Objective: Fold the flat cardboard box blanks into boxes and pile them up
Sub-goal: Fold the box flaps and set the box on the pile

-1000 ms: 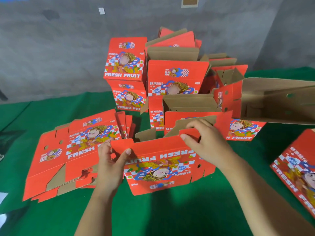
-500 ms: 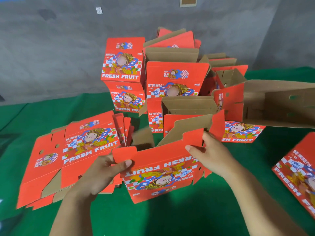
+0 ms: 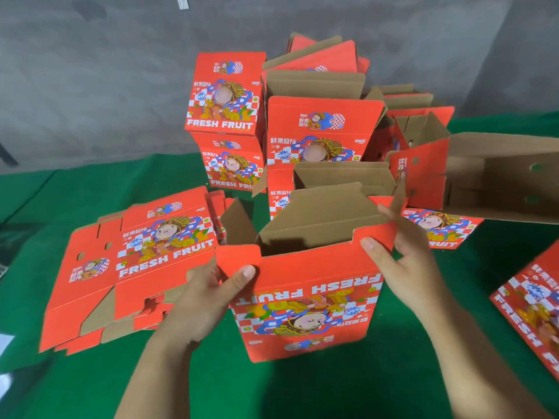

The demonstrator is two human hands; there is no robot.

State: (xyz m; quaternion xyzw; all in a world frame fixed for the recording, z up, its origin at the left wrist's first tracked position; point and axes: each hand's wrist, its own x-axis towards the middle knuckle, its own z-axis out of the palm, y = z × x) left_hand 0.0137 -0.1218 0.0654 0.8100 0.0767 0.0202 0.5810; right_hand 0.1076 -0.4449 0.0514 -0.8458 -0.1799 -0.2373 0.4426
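Note:
A red "FRESH FRUIT" box blank [image 3: 305, 306] stands opened into a tube in front of me, print upside down, brown flaps up. My left hand [image 3: 205, 297] grips its left corner, thumb on the red front panel. At the right corner my right hand [image 3: 402, 258] holds the top edge, thumb in front and fingers behind. A stack of flat blanks [image 3: 130, 261] lies to the left on the green cloth. Folded boxes [image 3: 230, 116] are piled at the back by the wall.
An open box [image 3: 499, 176] lies on its side at the right, mouth showing brown inside. Another red box [image 3: 535, 313] sits at the right edge. Green cloth [image 3: 302, 388] covers the surface; a grey wall [image 3: 90, 86] stands behind the pile.
The blank has gone from nearly flat to an opened, upright tube. Both hands pulled its corners apart and lifted it nearer to me.

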